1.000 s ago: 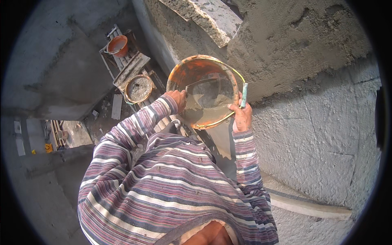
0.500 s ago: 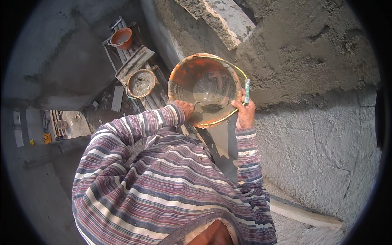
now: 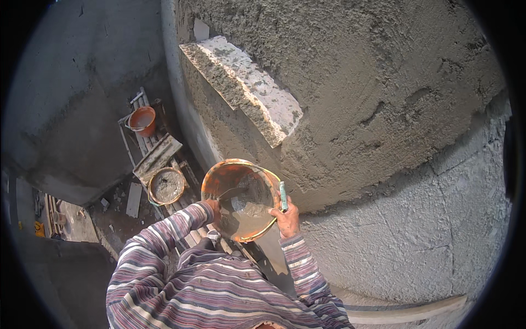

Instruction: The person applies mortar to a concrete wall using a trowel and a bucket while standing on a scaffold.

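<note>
— Centrally, what to note?
— Orange bucket (image 3: 221,177) between the fingers of both hands, with grey mortar (image 3: 241,225) inside.

— How far along?
— Apparently partway: above the right fingers, upper wall (image 3: 383,93) already under rough, darker mortar; rightward and below them, lower wall (image 3: 383,249) without that coat; mortar left over in the bucket.

— And the pose?
— Right hand (image 3: 287,220): gripping the rim, thumb over it, just below the green handle sleeve (image 3: 283,196). Left hand (image 3: 213,213): at the opposite rim, elbow bent outward; fingertips hidden, so cannot tell whether closed.
</note>
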A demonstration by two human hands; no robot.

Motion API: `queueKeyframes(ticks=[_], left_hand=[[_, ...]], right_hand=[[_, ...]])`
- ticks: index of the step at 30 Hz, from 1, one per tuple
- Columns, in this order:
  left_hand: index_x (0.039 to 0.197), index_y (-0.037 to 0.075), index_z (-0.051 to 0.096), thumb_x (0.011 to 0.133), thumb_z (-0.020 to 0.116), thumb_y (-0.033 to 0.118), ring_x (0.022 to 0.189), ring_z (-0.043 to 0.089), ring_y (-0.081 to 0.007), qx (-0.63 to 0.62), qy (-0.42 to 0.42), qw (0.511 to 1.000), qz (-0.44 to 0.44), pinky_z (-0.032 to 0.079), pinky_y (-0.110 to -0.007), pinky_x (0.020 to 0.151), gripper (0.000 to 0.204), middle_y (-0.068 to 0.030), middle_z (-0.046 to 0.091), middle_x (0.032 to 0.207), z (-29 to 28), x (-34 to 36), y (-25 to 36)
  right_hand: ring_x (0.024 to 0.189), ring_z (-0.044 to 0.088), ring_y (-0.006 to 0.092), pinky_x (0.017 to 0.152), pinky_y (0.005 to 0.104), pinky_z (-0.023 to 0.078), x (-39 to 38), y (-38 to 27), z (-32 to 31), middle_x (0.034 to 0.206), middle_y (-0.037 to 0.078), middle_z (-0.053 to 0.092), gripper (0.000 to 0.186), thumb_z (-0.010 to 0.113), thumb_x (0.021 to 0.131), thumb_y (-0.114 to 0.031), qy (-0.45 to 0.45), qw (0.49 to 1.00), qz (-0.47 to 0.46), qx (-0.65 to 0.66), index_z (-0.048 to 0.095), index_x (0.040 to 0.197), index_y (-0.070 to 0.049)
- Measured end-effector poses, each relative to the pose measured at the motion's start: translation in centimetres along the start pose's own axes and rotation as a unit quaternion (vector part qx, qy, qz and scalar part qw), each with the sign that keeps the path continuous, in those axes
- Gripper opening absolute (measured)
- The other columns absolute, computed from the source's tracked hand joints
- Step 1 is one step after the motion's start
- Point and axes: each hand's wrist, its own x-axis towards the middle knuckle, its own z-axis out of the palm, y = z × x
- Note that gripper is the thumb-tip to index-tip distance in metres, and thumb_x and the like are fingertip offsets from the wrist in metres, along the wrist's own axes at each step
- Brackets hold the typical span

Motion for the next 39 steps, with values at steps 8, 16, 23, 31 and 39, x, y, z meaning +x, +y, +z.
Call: queueKeyframes(ticks=[8,16,23,31,39], left_hand=[[0.095,0.001,0.065,0.077,0.056,0.027,0.071,0.061,-0.0233,-0.121,-0.054,0.990,0.052,0.048,-0.038,0.065,0.033,-0.0116,0.066,0.079,-1.9,-0.6,-3.4],[0.109,0.002,0.057,0.090,0.053,0.022,0.048,0.046,-0.0101,-0.683,-0.362,0.623,0.120,0.036,-0.022,0.042,0.028,-0.0031,0.052,0.064,7.8,-1.5,-1.9],[0.115,-0.001,0.051,0.090,0.051,0.023,0.047,0.048,-0.0120,-0.713,-0.282,0.632,0.108,0.038,-0.021,0.041,0.035,-0.0071,0.050,0.064,5.4,-5.9,0.0],[0.115,-0.002,0.050,0.092,0.050,0.025,0.043,0.047,-0.0104,-0.758,-0.231,0.593,0.141,0.039,-0.021,0.034,0.035,-0.0053,0.049,0.065,5.1,-8.8,1.8],[0.124,-0.001,0.040,0.086,0.053,0.023,0.050,0.051,-0.0139,-0.843,-0.093,0.468,0.247,0.044,-0.025,0.037,0.047,-0.0096,0.050,0.075,-1.3,-14.8,7.0]], right_hand=[[0.084,0.051,0.0125,0.080,0.0247,0.042,0.4,-0.5,1.5,0.096,0.002,0.055,0.040,0.065,0.067,-0.004,-0.058,0.992,-0.038,-0.106,0.057,0.105,0.003],[0.102,0.055,0.0206,0.089,0.0303,0.042,-1.7,-2.4,0.2,0.115,0.010,0.056,0.045,0.065,0.068,-0.009,-0.101,0.984,-0.066,-0.132,0.058,0.111,0.001],[0.080,0.053,0.0088,0.077,0.0227,0.045,-1.6,0.6,-2.4,0.097,0.001,0.057,0.053,0.063,0.069,0.002,0.016,0.990,0.065,0.121,0.051,0.121,0.002],[0.071,0.056,0.0088,0.060,0.0252,0.053,-3.6,-0.2,-3.3,0.085,-0.001,0.056,0.042,0.061,0.071,0.002,0.045,0.976,0.095,0.193,0.053,0.111,-0.003],[0.076,0.056,0.0116,0.058,0.0280,0.051,-5.8,2.2,-5.6,0.087,-0.001,0.054,0.047,0.063,0.068,-0.003,0.101,0.968,0.138,0.186,0.054,0.114,-0.007]])
